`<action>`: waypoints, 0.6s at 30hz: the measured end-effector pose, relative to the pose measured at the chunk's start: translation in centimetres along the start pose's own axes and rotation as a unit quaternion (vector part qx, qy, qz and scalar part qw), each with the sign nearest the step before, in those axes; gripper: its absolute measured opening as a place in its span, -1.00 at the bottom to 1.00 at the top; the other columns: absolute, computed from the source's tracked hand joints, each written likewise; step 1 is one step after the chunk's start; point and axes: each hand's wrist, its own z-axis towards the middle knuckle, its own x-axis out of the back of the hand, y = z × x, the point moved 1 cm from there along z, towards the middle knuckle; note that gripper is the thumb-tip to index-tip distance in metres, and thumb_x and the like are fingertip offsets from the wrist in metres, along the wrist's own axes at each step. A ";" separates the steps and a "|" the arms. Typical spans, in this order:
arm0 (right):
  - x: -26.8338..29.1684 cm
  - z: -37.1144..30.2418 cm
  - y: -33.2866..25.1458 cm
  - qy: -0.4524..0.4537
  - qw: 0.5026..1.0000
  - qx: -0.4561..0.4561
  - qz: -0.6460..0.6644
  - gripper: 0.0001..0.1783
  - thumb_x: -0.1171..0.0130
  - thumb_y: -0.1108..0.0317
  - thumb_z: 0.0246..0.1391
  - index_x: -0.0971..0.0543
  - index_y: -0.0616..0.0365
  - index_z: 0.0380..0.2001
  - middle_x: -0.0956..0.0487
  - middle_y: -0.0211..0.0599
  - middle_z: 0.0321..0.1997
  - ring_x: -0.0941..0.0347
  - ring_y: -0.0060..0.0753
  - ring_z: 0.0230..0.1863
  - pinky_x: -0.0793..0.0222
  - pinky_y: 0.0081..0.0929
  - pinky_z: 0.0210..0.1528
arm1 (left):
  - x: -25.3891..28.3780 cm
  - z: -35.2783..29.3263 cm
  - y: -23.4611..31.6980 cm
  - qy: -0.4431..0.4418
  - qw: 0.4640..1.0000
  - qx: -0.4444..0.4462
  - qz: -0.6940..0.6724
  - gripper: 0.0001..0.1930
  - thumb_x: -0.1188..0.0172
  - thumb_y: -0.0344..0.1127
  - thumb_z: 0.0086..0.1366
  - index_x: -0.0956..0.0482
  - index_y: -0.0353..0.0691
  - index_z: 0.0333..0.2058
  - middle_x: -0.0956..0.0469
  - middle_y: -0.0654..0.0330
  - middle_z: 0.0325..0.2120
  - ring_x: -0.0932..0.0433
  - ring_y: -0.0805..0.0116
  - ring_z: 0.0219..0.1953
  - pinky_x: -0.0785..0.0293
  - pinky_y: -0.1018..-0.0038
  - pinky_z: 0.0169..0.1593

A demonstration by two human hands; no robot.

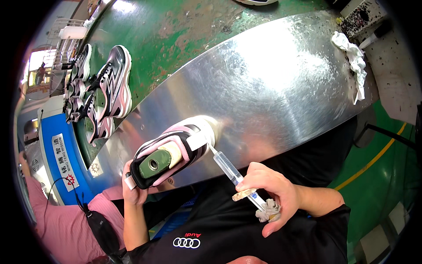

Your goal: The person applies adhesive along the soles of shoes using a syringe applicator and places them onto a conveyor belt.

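Note:
A pink, black and white sneaker (192, 128) rests on the metal tabletop in front of me, a green shoe last (154, 163) filling its opening. My left hand (134, 187) grips the heel end, fingers partly hidden behind the shoe. In my right hand (271, 193) is a clear syringe (227, 166), its flange and plunger end wrapped in pale, worn material. The syringe's thin tip meets or nearly meets the sneaker's side, beside a white tag (196, 141); whether it touches I cannot tell.
Several similar sneakers (115, 83) stand on the green surface at the left. A crumpled white cloth (353, 61) lies at the far right of the metal tabletop (246, 88). A blue and white machine panel (66, 154) and a person in a pink shirt (105, 211) are at the left.

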 end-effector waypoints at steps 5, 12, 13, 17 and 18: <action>-0.6 0.2 -0.4 -0.010 1.000 -0.006 -0.009 -0.06 -0.48 0.00 -0.40 -0.34 0.19 0.08 -0.47 -0.27 -0.02 -0.29 -0.29 -0.24 -0.23 -0.40 -0.15 | 0.7 -2.2 -0.9 0.016 1.000 0.023 -0.007 -0.66 -0.05 -0.25 0.28 -0.37 -0.34 -0.05 -0.47 0.06 -0.09 -0.48 0.29 -0.06 -0.41 0.39 0.06; -1.2 -0.1 -0.9 -0.012 0.999 -0.018 -0.028 -0.06 -0.47 -0.03 -0.39 -0.35 0.19 0.07 -0.48 -0.29 -0.04 -0.28 -0.31 -0.26 -0.21 -0.43 -0.16 | -1.9 -4.2 -1.4 -0.069 0.990 0.089 -0.090 -0.39 -0.22 -0.44 0.05 -0.23 -0.45 0.09 -0.40 -0.05 0.01 -0.45 0.16 0.03 -0.37 0.31 0.13; -1.3 -0.1 -1.1 -0.011 0.999 -0.020 -0.032 -0.06 -0.47 -0.04 -0.39 -0.35 0.19 0.07 -0.48 -0.29 -0.04 -0.28 -0.31 -0.27 -0.21 -0.43 -0.17 | -2.1 -4.5 -1.5 -0.072 0.986 0.097 -0.114 -0.32 -0.25 -0.47 0.00 -0.19 -0.46 0.12 -0.37 -0.07 0.04 -0.42 0.13 0.06 -0.36 0.27 0.14; -1.8 0.2 -1.4 -0.006 0.999 -0.016 -0.052 -0.07 -0.46 -0.05 -0.38 -0.35 0.21 0.06 -0.48 -0.28 -0.06 -0.28 -0.31 -0.28 -0.20 -0.43 -0.16 | -3.3 -5.5 -2.4 -0.109 0.976 0.108 -0.156 -0.22 -0.27 -0.49 -0.04 -0.10 -0.45 0.17 -0.34 -0.11 0.07 -0.40 0.06 0.08 -0.31 0.19 0.17; -1.9 0.2 -1.5 -0.006 0.998 -0.022 -0.056 -0.08 -0.46 -0.06 -0.37 -0.35 0.22 0.05 -0.48 -0.27 -0.06 -0.29 -0.30 -0.28 -0.20 -0.43 -0.16 | -3.6 -5.6 -2.6 -0.121 0.970 0.121 -0.172 -0.20 -0.29 -0.48 -0.05 -0.09 -0.44 0.18 -0.34 -0.11 0.07 -0.40 0.06 0.08 -0.31 0.18 0.17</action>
